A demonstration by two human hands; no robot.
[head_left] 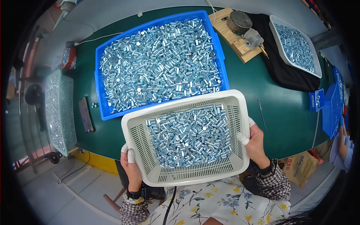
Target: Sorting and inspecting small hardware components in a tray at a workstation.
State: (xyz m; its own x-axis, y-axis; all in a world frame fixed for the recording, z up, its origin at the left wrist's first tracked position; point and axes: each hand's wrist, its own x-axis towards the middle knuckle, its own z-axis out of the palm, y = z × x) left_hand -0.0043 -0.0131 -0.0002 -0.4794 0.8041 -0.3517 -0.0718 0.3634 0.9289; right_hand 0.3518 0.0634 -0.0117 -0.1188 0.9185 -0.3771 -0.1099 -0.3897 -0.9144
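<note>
Between my two hands is a cream slotted plastic basket [165,107], held over the table's near edge and slightly tilted. A layer of small shiny metal sleeves [191,138] covers its floor. My left hand [131,165] grips the left wall, thumb over the rim, with white covers on the fingertips. On the right wall my right hand [255,144] is closed the same way, its thumb inside the rim. Just beyond the basket lies a large blue tray [98,75] filled with the same kind of metal sleeves [161,63].
A phone [86,114] and a pale green basket [67,112] of parts are at left. A wooden board [243,54] with a small motor device, a black cloth [277,71] and a white tray [275,22] sit far right. Another person's arm [342,144] shows beside blue bins [330,108].
</note>
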